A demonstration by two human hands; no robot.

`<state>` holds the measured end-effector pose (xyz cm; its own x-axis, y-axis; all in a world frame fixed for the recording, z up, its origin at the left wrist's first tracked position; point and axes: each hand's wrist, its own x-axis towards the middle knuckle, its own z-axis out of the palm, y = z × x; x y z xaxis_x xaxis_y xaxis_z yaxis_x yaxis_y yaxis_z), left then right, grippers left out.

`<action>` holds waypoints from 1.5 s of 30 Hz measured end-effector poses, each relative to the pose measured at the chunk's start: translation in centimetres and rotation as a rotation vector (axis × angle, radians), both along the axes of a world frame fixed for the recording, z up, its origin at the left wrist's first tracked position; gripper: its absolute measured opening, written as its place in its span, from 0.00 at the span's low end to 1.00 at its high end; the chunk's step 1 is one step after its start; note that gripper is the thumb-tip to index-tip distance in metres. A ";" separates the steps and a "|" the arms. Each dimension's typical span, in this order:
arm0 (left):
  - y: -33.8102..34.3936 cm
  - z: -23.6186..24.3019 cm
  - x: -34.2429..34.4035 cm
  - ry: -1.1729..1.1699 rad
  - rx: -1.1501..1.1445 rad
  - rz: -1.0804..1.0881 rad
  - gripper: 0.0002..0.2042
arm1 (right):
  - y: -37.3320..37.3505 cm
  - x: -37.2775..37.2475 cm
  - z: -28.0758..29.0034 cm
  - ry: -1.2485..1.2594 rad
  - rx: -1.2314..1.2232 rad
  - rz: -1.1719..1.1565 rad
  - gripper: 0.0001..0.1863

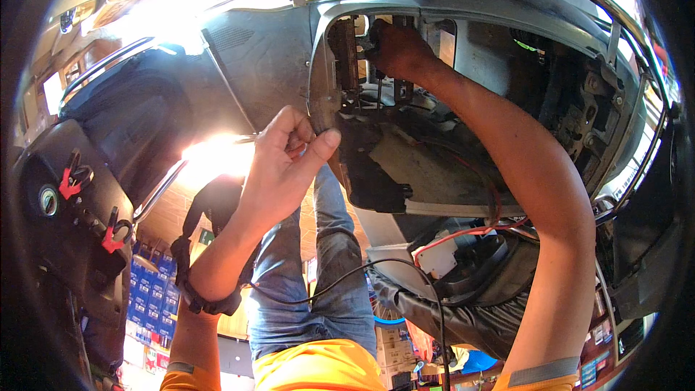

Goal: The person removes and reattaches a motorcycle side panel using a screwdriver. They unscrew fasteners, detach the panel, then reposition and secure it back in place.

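Observation:
An opened compartment (434, 174) in a grey vehicle body lies in front of me, its floor dark and dirty. My right hand (405, 51) reaches inside it to the far left corner, fingers closed around a dark object (375, 32) mostly hidden by the hand. Below that fist, a thin metal rod (379, 90) stands upright; whether it joins the dark object I cannot tell. My left hand (286, 159) is just outside the compartment's left rim, its fingers curled and the thumb stretched toward the rim. Anything inside those fingers is too small or hidden to make out.
A black cable (376, 262) hangs across my legs. Red wires (470, 232) run below the compartment's near edge, above black quilted padding (478, 318). Two red-and-black clamps (71, 177) sit on a dark panel at left. Metal rails (630, 14) border the body; blue boxes (152, 289) stand lower left.

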<state>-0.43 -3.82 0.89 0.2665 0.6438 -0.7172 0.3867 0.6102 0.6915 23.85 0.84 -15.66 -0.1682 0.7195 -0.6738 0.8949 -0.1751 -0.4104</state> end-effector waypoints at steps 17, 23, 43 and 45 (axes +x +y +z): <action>-0.1 -0.4 -0.2 0.004 0.050 -0.026 0.18 | 3.2 0.9 -3.2 0.139 -0.213 0.256 0.33; 0.1 -0.4 -0.3 -0.006 0.078 -0.051 0.18 | 3.7 0.0 -1.0 0.056 -0.271 0.305 0.25; -0.2 -1.1 -0.3 -0.049 0.108 -0.017 0.17 | 4.1 -0.2 1.2 0.063 -0.516 0.037 0.24; -0.2 -1.2 -0.2 -0.037 0.090 -0.012 0.17 | 3.5 0.1 1.2 -0.109 -0.201 0.271 0.25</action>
<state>-0.66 -4.02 -0.33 0.2999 0.7017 -0.6463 0.3667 0.5406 0.7571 23.95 4.34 -14.44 -0.2546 0.5098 -0.8218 0.9565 0.0076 -0.2916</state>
